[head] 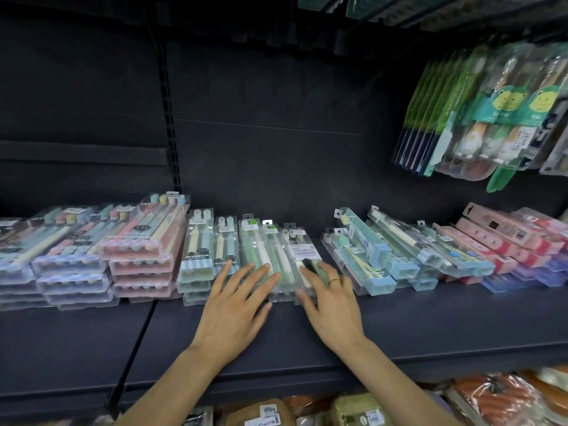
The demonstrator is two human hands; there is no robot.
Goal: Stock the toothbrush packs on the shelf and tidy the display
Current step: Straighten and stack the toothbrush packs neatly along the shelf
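Clear toothbrush packs lie in rows on the dark shelf. My left hand lies flat with straight fingers on the green-and-white packs in the middle. My right hand, a gold ring on one finger, presses its spread fingers on the pack labelled "SOFT TOOTHBRUSH" beside them. Both hands touch the near ends of these stacks. Neither hand grips a pack.
Stacks of pastel multi-packs fill the left. Blue-ended packs lie askew to the right, pink boxes beyond. Children's toothbrush packs hang at upper right. Packaged goods sit on the shelf below.
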